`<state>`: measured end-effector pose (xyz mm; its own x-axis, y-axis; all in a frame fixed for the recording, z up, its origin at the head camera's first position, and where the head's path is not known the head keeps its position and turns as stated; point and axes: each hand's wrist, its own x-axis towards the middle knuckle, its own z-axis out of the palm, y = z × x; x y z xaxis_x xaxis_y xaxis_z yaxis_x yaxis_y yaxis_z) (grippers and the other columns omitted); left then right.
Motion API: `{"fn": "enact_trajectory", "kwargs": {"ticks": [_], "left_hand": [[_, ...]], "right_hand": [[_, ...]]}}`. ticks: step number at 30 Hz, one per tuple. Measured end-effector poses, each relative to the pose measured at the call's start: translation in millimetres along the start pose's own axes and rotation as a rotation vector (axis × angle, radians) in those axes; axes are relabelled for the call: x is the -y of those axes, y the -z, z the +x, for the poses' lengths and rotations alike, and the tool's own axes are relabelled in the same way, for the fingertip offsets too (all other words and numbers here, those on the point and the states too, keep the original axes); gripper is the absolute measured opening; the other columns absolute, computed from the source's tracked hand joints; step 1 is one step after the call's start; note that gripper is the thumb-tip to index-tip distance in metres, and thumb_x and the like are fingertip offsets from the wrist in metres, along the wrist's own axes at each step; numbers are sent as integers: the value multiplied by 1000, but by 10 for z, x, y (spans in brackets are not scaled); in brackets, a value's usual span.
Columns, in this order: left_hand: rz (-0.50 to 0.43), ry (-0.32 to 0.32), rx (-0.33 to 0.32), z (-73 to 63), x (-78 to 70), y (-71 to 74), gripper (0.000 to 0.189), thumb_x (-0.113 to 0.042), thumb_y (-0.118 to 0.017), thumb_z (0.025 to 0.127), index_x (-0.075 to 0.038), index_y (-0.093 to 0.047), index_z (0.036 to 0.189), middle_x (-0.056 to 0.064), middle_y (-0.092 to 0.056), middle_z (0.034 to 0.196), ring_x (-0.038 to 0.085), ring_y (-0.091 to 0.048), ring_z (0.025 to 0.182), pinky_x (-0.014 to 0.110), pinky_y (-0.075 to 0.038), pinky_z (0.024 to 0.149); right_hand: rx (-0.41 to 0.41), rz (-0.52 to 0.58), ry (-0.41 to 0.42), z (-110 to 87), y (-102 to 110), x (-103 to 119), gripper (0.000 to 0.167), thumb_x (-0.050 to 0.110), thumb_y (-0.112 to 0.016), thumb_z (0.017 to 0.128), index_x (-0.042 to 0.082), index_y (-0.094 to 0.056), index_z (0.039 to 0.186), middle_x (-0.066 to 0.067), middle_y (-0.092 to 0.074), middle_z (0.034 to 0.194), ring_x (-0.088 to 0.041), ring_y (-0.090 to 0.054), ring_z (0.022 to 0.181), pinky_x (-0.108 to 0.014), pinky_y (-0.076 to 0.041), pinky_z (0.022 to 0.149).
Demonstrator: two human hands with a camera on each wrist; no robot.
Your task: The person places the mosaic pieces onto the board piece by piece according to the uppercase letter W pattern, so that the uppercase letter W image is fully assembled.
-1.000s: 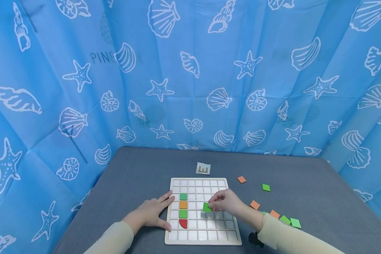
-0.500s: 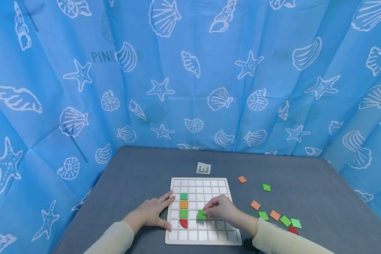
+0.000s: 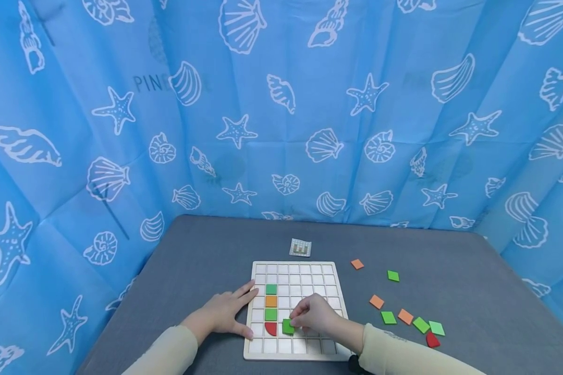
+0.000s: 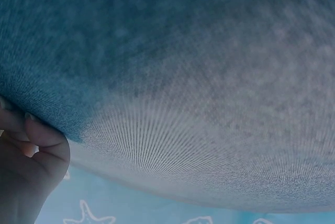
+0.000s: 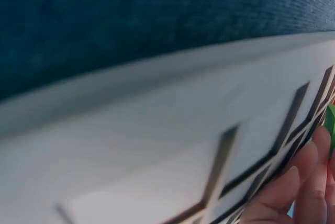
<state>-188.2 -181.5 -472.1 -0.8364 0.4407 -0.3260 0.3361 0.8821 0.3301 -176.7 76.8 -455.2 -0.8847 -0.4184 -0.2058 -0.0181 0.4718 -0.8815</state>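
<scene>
A white grid board (image 3: 294, 357) lies on the grey table. My left hand (image 3: 221, 313) rests spread at its left edge, thumb and fingers apart; in the left wrist view part of the hand (image 4: 32, 161) shows at the lower left. My right hand (image 3: 316, 314) pinches a green square tile (image 3: 288, 327) over the board, just right of a red quarter-round tile (image 3: 271, 328). Above that red piece, in the same column, sit a green tile (image 3: 271, 314), an orange tile (image 3: 271, 301) and a darker green tile (image 3: 271, 289). The right wrist view shows the fingers (image 5: 309, 182) beside the green tile.
Loose tiles lie right of the board: several green ones such as a green tile (image 3: 393, 276), orange ones such as an orange tile (image 3: 376, 301), and a red quarter-round piece (image 3: 432, 340). A small pattern card (image 3: 300, 248) lies behind the board. A blue shell-print curtain (image 3: 286, 130) hangs behind.
My right hand has moved left and toward me across the board with the green tile, from the middle cells to beside the red piece. The left hand has stayed in place.
</scene>
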Motion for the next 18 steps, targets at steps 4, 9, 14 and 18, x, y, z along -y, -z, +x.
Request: {"fn": "enact_trajectory", "kwargs": {"ticks": [4, 9, 14, 18], "left_hand": [[-4, 6, 4, 5, 4, 1, 102, -68, -70, 72, -21, -32, 154, -3, -18, 161, 38, -43, 131, 58, -36, 99], [-9, -6, 1, 2, 4, 1, 101, -66, -71, 73, -21, -32, 154, -2, -18, 161, 39, -43, 130, 58, -36, 98], [-14, -7, 0, -5, -1, 1, 101, -66, -71, 73, -20, -32, 154, -1, -19, 161, 40, -43, 130, 59, -36, 98], [-8, -9, -13, -8, 1, -6, 101, -66, -71, 72, -20, -32, 154, -1, -19, 161, 40, -44, 129, 59, -36, 98]], "right_hand": [[14, -13, 13, 8, -34, 20, 4, -1, -76, 80, -3, -72, 78, 2, -66, 66, -6, -52, 54, -23, -44, 51], [24, -19, 35, 0, -56, 32, 4, -2, -75, 80, -4, -72, 78, 2, -66, 66, -6, -50, 54, -21, -41, 50], [26, -36, 46, -7, -67, 42, 4, -2, -74, 81, -5, -72, 80, 3, -66, 67, -6, -50, 56, -20, -40, 50], [25, -46, 41, -9, -71, 51, 4, -2, -75, 80, -5, -72, 81, 2, -67, 69, -7, -51, 60, -21, -39, 52]]}}
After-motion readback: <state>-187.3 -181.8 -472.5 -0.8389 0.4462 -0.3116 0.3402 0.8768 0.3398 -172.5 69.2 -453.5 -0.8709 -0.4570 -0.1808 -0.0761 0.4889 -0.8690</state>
